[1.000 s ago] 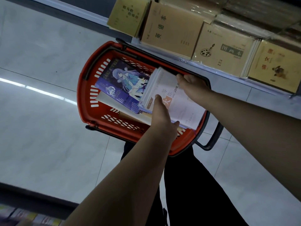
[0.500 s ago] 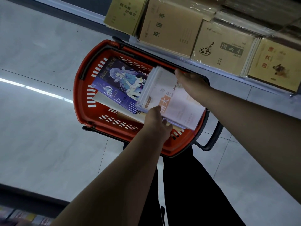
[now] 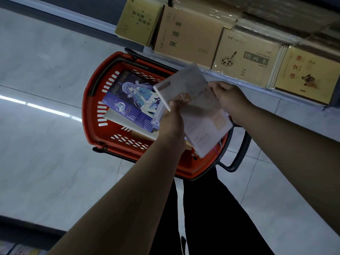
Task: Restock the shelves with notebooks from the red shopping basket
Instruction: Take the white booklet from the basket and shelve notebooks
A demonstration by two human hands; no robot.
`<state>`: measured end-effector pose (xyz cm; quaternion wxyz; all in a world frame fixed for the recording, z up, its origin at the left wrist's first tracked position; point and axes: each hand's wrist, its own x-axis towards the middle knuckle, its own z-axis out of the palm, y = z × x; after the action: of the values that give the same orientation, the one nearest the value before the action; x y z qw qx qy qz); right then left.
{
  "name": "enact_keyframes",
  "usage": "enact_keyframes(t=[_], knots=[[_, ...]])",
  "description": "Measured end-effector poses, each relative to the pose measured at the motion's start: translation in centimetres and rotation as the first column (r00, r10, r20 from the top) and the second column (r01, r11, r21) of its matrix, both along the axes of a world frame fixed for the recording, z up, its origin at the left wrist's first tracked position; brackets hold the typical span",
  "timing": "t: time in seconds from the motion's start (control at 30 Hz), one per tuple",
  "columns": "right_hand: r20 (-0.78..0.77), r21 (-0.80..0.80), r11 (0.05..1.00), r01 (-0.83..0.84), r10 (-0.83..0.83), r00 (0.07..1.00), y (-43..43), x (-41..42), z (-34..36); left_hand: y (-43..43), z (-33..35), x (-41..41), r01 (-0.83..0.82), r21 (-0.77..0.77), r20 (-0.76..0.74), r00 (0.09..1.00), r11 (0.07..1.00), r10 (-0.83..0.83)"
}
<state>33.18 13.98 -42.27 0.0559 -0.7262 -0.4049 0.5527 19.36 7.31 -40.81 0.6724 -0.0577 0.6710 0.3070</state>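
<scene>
A white notebook (image 3: 193,109) is held tilted above the red basket (image 3: 88,115), pinched at its near edge by the left hand (image 3: 172,118) and gripped at its far edge by the right hand (image 3: 228,100). Its long axis is seen running from the basket toward the shelf (image 3: 248,80), to which the right hand is nearer.

Bare forearms, no sleeves showing — black trousers (image 3: 211,218) below.
</scene>
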Motion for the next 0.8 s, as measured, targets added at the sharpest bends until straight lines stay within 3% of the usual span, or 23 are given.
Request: enact_keyframes(t=[0.17,0.47,0.53,0.67,0.8], knots=[[-0.050,0.069,0.993,0.101,-0.097,0.994,-0.6,0.3,1.3,0.7,0.4,-1.8,-0.025,0.069,-0.066,0.997,0.997,0.029],[-0.163,0.088,0.974,0.210,-0.194,0.967,-1.4,-0.9,5.2,3.5,3.9,-4.4,0.129,0.166,-0.246,0.965,0.978,-0.086],[-0.215,0.077,0.955,0.286,-0.264,0.940,-1.7,-0.9,6.4,4.0,5.6,-4.7,0.252,0.186,-0.279,0.941,0.950,-0.195],[-0.269,0.077,0.926,0.370,-0.338,0.902,-2.3,-0.8,8.7,4.4,8.5,-5.4,0.387,0.346,-0.263,0.914,0.855,-0.307],[-0.315,0.086,0.886,0.455,-0.409,0.856,-2.9,-1.1,11.3,5.2,10.9,-5.8,0.389,0.329,-0.239,0.916,0.860,-0.323]])
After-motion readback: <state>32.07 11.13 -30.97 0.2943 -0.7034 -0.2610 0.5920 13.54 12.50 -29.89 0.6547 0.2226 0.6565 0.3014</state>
